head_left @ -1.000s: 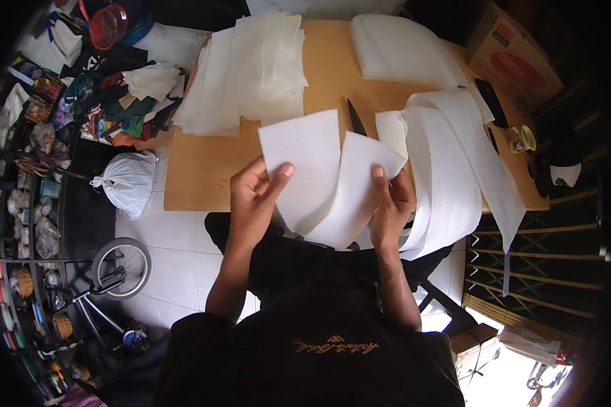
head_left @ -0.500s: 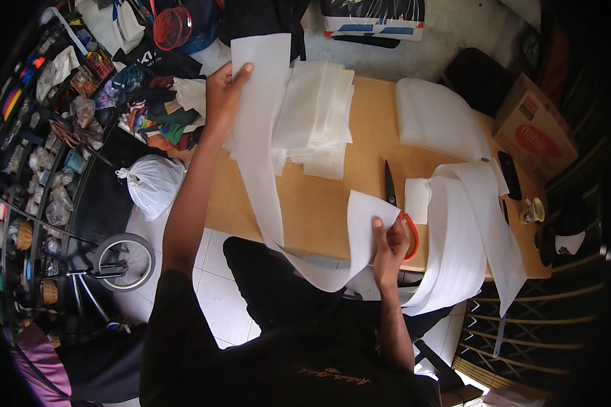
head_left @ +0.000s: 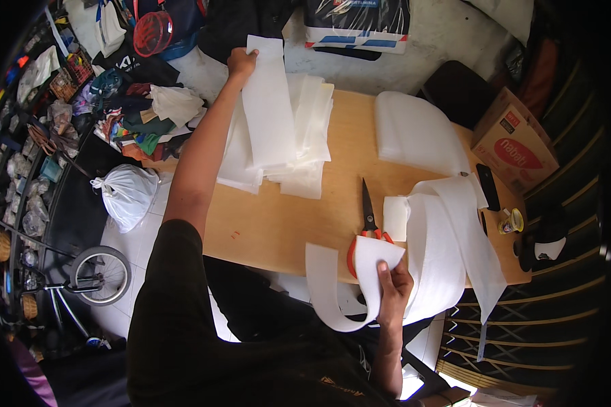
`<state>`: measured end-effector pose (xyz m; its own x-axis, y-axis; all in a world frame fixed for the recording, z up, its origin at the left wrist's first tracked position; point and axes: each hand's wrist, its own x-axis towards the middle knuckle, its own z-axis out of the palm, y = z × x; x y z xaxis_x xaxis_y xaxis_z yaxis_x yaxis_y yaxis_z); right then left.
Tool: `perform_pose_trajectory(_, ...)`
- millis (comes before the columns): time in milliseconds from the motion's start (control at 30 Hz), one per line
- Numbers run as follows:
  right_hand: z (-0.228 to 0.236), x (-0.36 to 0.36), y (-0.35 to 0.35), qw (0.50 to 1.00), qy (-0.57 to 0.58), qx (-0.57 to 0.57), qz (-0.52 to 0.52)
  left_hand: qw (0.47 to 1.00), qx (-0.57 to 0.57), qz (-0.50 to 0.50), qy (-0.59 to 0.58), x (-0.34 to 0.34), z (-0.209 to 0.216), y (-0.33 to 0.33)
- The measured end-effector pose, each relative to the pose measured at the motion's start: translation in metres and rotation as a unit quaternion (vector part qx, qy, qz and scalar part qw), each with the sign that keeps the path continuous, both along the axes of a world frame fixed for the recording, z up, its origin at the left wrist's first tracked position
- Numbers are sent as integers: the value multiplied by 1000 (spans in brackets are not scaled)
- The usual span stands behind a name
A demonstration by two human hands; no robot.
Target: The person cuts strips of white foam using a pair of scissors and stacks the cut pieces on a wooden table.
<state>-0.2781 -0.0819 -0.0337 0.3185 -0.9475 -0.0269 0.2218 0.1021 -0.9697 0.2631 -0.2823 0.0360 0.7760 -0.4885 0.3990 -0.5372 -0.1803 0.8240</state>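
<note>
My left hand (head_left: 242, 62), closed at the far left of the table, pinches the top end of a white foam-like strip (head_left: 268, 102). That strip lies over a stack of similar white pieces (head_left: 312, 129). Near the table's front edge, my right hand (head_left: 395, 288) pinches another white strip (head_left: 339, 322), which hangs in a U-shaped curl with its other end loose. Scissors (head_left: 367, 207) with black blades and orange-red handles lie on the table behind that strip, which partly covers the handles. Long white strips (head_left: 438, 251) drape over the table edge beside my right hand.
A folded white sheet bundle (head_left: 417, 132) rests on the wooden table (head_left: 251, 230). Farther right are a cardboard box (head_left: 516, 142), a black phone-like object (head_left: 487, 188) and a small cup (head_left: 511, 221). Left of the table are a white plastic bag (head_left: 127, 197), cloth scraps (head_left: 142, 122) and a wheel (head_left: 100, 276).
My left hand has reached farther away, laying its strip onto the stack. The two strips, close together before, are now apart. My right hand has moved slightly lower with its strip.
</note>
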Motion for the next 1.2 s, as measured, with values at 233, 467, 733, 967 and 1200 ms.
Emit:
perform_pose_trajectory(233, 0, -25, -2, 995, 61, 9, -72, 979, 179, -2, -97, -15, -29, -21)
perform_pose_trajectory(467, -3, -23, -5, 996, 67, 32, -53, 943, 307, -56, -114, -84, -32, 5)
perform_pose_trajectory(733, 0, 5, -6, 998, -14, 58, -29, 928, 313, -188, -81, -122, -75, 52)
perform_pose_trajectory(967, 6, 13, -6, 989, -28, -16, -141, 892, 20, -415, 179, -274, -24, 180)
perform_pose_trajectory(1200, 7, 39, -8, 977, 73, -164, -116, 873, 41, -417, 251, -369, -84, 282)
